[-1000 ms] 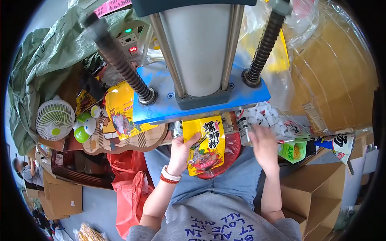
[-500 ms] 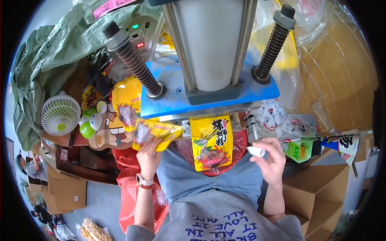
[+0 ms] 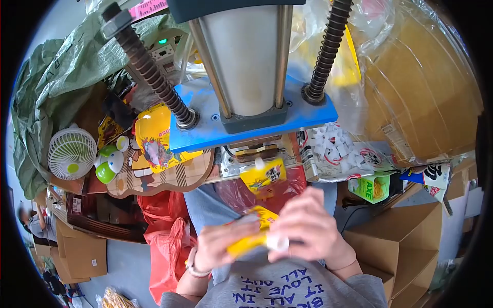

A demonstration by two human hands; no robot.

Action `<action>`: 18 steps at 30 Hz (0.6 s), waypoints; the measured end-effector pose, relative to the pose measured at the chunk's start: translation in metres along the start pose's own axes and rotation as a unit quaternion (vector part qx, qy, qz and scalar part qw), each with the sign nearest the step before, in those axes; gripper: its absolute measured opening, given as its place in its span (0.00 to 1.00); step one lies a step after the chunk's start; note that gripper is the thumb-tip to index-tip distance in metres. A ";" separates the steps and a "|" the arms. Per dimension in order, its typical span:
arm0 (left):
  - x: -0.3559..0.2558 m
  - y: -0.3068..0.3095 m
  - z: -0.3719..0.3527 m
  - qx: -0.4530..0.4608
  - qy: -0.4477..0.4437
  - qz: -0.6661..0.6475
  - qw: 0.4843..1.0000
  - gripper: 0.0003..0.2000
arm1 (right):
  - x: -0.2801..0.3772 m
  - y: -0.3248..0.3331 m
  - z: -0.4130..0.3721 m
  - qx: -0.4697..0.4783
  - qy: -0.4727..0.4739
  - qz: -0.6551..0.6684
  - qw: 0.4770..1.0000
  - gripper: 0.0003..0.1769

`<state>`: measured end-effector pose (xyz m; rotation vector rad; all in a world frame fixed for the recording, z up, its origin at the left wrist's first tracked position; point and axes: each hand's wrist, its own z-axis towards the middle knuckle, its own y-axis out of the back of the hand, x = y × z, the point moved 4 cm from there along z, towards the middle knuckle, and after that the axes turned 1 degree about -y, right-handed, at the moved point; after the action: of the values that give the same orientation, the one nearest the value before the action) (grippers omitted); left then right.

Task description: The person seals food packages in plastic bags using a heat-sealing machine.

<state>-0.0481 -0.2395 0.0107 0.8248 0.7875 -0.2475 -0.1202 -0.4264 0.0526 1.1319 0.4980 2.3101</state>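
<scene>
My left hand [image 3: 218, 246] is closed on a yellow printed pouch [image 3: 246, 244], held low in front of my shirt. Blurred by motion, my right hand [image 3: 310, 226] meets it from the other side, its fingers pinched on a small white plastic spout [image 3: 277, 241] at the pouch's edge. Whether the spout is inside the pouch cannot be made out. Just beyond my hands, a second yellow pouch [image 3: 263, 178] hangs tilted below the press, with a white piece [image 3: 259, 164] at its top. The press [image 3: 251, 123] has a blue plate.
Several white spouts [image 3: 334, 143] lie on printed film at the right. To the left are stacked yellow pouches [image 3: 156, 138] on a patterned board [image 3: 159, 182], and a small fan [image 3: 72, 154]. A red bag [image 3: 167, 246] hangs below. An open cardboard box [image 3: 395, 246] stands at right.
Both hands have come together low in front of me, bringing the pouch and the white spout to each other. The pouch at the press has tilted and dropped. The view has shifted.
</scene>
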 end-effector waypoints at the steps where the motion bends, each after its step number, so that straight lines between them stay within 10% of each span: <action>1: 0.017 -0.014 0.000 -0.020 0.020 -0.010 1.000 0.12 | -0.014 -0.006 -0.001 0.005 -0.025 -0.020 0.999 0.28; 4: 0.079 -0.064 0.000 -0.052 0.326 -0.278 0.902 0.12 | -0.050 -0.003 -0.010 -0.061 -0.145 -0.084 0.984 0.38; 9: 0.123 -0.068 0.040 -0.129 0.387 -0.469 0.784 0.12 | -0.067 0.049 -0.022 -0.163 -0.177 -0.207 0.948 0.29; 11: 0.132 -0.068 0.045 -0.126 0.372 -0.463 0.795 0.12 | -0.108 0.039 -0.025 -0.129 -0.241 -0.410 0.870 0.23; 14: 0.136 -0.075 0.043 -0.165 0.365 -0.477 0.783 0.13 | -0.151 0.011 -0.051 -0.022 -0.305 -0.337 0.891 0.18; 18: 0.151 -0.024 0.038 -0.082 0.376 -0.251 0.888 0.18 | -0.128 0.009 -0.059 0.079 -0.298 -0.332 0.891 0.16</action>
<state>0.0653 -0.2697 -0.0943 0.5271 1.7393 -0.3144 -0.1046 -0.5153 -0.0558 1.3953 0.6976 1.2745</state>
